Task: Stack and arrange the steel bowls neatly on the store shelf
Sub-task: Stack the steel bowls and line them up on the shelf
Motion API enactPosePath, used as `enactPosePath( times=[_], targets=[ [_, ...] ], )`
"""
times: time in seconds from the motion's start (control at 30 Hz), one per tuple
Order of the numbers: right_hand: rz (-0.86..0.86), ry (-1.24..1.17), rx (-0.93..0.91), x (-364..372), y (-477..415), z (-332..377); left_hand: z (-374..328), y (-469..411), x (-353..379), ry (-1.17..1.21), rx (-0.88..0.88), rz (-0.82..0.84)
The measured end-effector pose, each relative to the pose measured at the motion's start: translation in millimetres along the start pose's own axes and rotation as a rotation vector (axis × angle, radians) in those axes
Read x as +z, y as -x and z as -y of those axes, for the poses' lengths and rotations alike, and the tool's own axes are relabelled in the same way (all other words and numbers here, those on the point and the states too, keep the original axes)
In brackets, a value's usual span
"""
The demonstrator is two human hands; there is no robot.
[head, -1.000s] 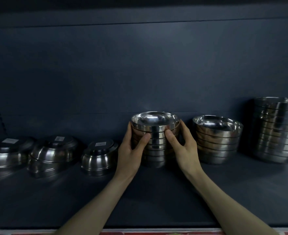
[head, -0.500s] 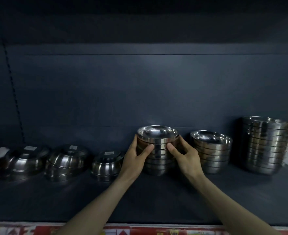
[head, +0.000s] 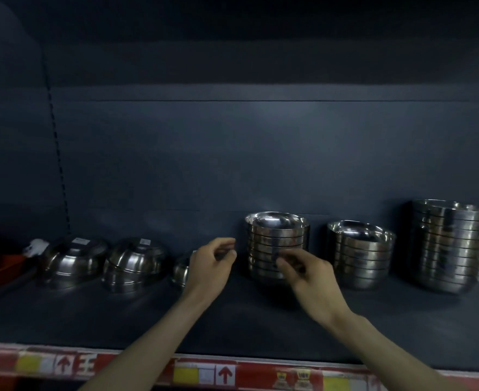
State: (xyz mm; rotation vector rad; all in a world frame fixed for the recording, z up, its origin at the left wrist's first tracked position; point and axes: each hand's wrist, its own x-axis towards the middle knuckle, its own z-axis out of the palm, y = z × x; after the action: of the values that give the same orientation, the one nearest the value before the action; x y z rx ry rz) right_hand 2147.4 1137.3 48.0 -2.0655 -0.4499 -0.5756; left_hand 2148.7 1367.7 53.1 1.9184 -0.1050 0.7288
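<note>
Left grip (head: pixel 210 269) loosely curled, empty, just beside bowl stack (head: pixel 277 235) on shelf (head: pixel 232 320), right grip (head: pixel 311 275) curled before it, blurred, hold unclear.

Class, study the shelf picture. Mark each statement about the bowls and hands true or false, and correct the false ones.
1. Three stacks of upright bowls stand on the shelf. True: the centre stack, the second stack and the right stack.
2. The left hand has a grip on the centre stack. False: it is beside the stack, apart from it, loosely curled and holding nothing.
3. The left bowls lie upside down. True.
4. The centre stack is the tallest. False: the right stack is the tallest.
</note>
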Motion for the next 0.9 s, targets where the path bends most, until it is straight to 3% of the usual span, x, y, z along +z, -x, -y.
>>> enactPosePath(
  times=[0.47, 0.67, 0.9],
  targets=[
    [0.308, 0.048, -0.011, 88, 1, 28, 59, 6, -88, -0.135, -0.153, -0.142],
    [0.358, 0.015, 0.022, 121, -9, 39, 78, 0, -104, -0.082, -0.34, -0.065],
    [0.334, 0.034, 0.084, 140, -17, 28, 75, -12, -92, -0.11, -0.363, 0.018]
  ],
)
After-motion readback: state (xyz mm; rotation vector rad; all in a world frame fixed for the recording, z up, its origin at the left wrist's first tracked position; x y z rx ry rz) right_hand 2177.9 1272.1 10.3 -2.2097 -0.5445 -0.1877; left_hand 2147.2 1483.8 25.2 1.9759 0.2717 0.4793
